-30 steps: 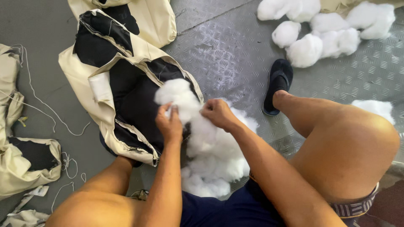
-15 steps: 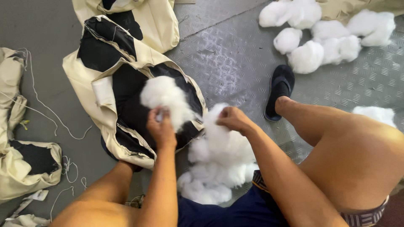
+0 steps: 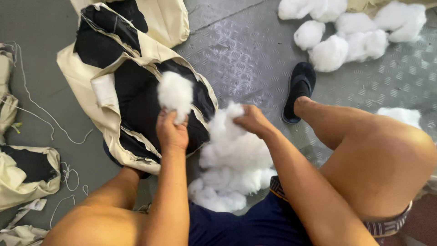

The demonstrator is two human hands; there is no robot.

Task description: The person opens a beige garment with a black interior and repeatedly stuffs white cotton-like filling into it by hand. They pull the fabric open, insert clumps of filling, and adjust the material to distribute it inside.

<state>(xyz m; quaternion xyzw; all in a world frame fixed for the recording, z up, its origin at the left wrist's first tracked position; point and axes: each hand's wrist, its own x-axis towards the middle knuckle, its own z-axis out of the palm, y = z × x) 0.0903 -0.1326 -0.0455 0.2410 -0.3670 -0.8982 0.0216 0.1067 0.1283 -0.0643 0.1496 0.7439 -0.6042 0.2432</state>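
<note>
One head-worn camera looks steeply down from above the seated person's lap, close over the arms and thighs. The pile of stuffing sits just below centre; the view faces forward past it over the metal floor. No second view shares the scene.

Left hand is closed around a tuft of white stuffing, held over the open mouth of a cream and black fabric cover lying on the floor. Right hand grips the top of a larger stuffing pile between the knees. More white clumps lie well apart, beyond a black slipper. A second cover and loose cord lie at left.
</note>
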